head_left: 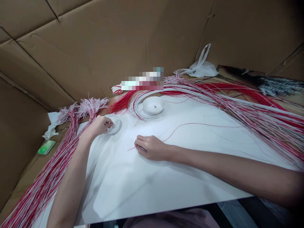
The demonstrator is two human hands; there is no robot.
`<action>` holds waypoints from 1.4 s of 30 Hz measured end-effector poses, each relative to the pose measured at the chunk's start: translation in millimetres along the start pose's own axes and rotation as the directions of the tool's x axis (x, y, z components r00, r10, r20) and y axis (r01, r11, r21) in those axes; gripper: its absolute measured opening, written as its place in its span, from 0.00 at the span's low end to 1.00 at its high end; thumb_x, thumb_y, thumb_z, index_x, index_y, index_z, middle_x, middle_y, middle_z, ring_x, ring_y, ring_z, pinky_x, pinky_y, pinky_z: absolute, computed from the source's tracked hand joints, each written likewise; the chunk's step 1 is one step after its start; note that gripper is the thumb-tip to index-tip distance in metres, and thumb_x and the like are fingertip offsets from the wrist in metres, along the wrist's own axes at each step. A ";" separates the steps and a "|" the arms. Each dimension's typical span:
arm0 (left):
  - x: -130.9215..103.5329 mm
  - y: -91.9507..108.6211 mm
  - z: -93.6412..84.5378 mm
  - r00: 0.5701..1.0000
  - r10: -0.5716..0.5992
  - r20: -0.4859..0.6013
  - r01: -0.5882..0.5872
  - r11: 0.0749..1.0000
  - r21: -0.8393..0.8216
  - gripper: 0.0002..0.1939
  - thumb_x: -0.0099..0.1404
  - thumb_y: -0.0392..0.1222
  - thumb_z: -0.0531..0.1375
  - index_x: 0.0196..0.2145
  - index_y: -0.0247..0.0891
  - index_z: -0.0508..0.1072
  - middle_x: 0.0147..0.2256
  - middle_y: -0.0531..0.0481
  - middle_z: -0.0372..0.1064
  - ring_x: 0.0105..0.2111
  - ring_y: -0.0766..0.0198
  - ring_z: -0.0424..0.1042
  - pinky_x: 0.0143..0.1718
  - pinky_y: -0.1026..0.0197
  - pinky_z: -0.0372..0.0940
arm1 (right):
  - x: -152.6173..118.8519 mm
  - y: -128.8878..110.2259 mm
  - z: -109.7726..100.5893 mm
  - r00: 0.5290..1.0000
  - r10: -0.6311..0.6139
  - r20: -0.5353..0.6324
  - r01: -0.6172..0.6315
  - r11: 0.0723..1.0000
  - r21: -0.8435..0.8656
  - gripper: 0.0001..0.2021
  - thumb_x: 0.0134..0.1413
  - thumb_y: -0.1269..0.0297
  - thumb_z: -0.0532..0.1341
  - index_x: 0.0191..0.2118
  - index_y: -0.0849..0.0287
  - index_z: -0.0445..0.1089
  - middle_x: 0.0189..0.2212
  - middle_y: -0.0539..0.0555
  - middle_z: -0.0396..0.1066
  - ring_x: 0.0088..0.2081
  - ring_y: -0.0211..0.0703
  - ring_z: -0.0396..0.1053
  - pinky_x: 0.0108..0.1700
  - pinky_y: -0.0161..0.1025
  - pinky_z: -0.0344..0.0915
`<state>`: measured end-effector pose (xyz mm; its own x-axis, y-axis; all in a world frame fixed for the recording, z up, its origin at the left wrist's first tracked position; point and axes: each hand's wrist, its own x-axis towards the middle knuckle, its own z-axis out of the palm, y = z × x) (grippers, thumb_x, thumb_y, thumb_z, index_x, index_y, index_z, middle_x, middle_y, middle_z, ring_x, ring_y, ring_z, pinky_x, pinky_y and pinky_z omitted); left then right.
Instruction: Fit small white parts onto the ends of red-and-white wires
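My left hand (102, 124) reaches into a small clear dish (116, 125) on the white board, its fingers pinched together among small pale pieces too tiny to name. Over the middle of the board, my right hand (150, 147) is closed around a thin red wire (182, 124). The wire's short end sticks out left of the fingers, and the rest curves away to the right. A slim dark item also shows at the right fingers; I cannot make out what it is. Behind the hands stands a white bowl (154, 106) with a tiny dark thing inside.
Bundles of red and white wires (64, 152) lie along the left side. More loose wires (237, 104) sweep behind the bowl and off to the right. A white plastic bag (204, 69) and a green packet (46, 147) rest near the cardboard walls (118, 41).
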<state>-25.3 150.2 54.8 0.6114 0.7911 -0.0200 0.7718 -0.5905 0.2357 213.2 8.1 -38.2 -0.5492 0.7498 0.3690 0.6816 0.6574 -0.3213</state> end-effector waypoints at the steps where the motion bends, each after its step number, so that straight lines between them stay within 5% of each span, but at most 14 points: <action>1: -1.9 4.7 -3.0 1.000 0.016 -0.009 -0.016 1.000 -0.004 0.12 0.59 0.35 0.55 0.31 0.33 0.79 0.27 0.46 0.77 0.26 0.63 0.72 0.29 0.64 0.62 | -0.1 0.2 0.2 1.000 0.000 -0.001 0.000 1.000 -0.002 0.09 0.62 0.70 0.51 0.36 0.62 0.67 0.33 0.52 0.67 0.26 0.33 0.57 0.28 0.34 0.48; 6: -15.3 43.0 -15.0 0.990 0.140 0.012 -0.138 0.985 -0.100 0.09 0.62 0.40 0.59 0.35 0.37 0.79 0.33 0.49 0.78 0.31 0.64 0.73 0.35 0.66 0.63 | -0.4 0.5 0.8 1.000 -0.001 -0.001 0.001 1.000 -0.001 0.09 0.62 0.70 0.50 0.36 0.61 0.67 0.33 0.52 0.67 0.26 0.34 0.57 0.27 0.35 0.47; 10: -17.7 65.7 0.4 0.979 0.149 0.136 -0.153 0.988 0.023 0.09 0.62 0.33 0.56 0.32 0.36 0.78 0.29 0.48 0.75 0.29 0.65 0.70 0.32 0.65 0.59 | -0.3 -0.2 0.5 1.000 0.006 -0.011 -0.006 1.000 -0.005 0.09 0.62 0.69 0.51 0.37 0.61 0.67 0.33 0.52 0.68 0.26 0.34 0.57 0.27 0.35 0.47; 17: -8.7 57.2 45.2 0.970 0.084 0.229 -0.114 0.986 0.120 0.10 0.58 0.27 0.55 0.25 0.34 0.75 0.22 0.47 0.68 0.23 0.63 0.67 0.27 0.62 0.55 | 0.0 -0.3 -0.4 1.000 0.002 0.008 -0.002 1.000 -0.017 0.08 0.62 0.69 0.51 0.36 0.61 0.66 0.33 0.51 0.67 0.27 0.33 0.58 0.27 0.35 0.48; 32: -10.3 58.5 43.9 0.939 0.191 0.284 -0.203 0.979 0.013 0.10 0.56 0.27 0.56 0.30 0.36 0.75 0.27 0.48 0.73 0.28 0.62 0.70 0.30 0.64 0.59 | 0.0 -1.1 -0.8 1.000 0.003 0.010 -0.002 1.000 -0.014 0.08 0.63 0.69 0.51 0.37 0.62 0.67 0.33 0.52 0.67 0.27 0.34 0.58 0.28 0.35 0.48; 37: -11.8 62.7 15.7 0.967 0.199 0.162 -0.200 0.980 -0.009 0.09 0.62 0.31 0.55 0.33 0.36 0.76 0.32 0.47 0.75 0.32 0.62 0.71 0.34 0.64 0.61 | -0.3 -0.7 -0.4 1.000 0.007 0.005 -0.007 1.000 -0.009 0.08 0.62 0.70 0.51 0.37 0.61 0.67 0.33 0.52 0.67 0.27 0.34 0.58 0.28 0.35 0.47; 42: -6.3 34.5 -2.2 0.998 0.053 -0.036 -0.052 0.998 0.031 0.11 0.62 0.34 0.54 0.39 0.34 0.75 0.38 0.42 0.76 0.36 0.59 0.72 0.38 0.60 0.62 | -0.4 -0.3 -0.6 1.000 -0.004 0.003 0.004 1.000 0.017 0.08 0.62 0.70 0.51 0.36 0.61 0.66 0.33 0.52 0.66 0.27 0.34 0.58 0.28 0.35 0.48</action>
<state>-2.9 125.2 65.2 0.6448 0.7639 0.0271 0.7441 -0.6355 0.2060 213.6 7.6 -37.7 -0.5532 0.7473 0.3681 0.6709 0.6616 -0.3349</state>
